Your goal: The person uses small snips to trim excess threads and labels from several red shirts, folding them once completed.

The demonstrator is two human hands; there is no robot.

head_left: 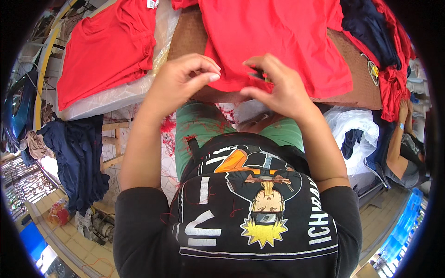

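Pinching the near hem of the red shirt (278, 41) with both hands, you risk nicking the cloth: your right hand (282, 88) closes over a small dark tool, seemingly snips, right at the fabric's edge. Your left hand (178, 81), at nine o'clock of the right, has thumb and forefinger nipped shut on a fold or thread, I cannot tell which. The shirt lies flat on the brown desk (187, 37), hem toward six o'clock; both wrists bend downward

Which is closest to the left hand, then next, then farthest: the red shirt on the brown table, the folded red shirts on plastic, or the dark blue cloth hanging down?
From the left hand:
1. Red shirt, touching its fingertips, right.
2. Folded red shirts, left.
3. Dark blue cloth, lower left, farthest.
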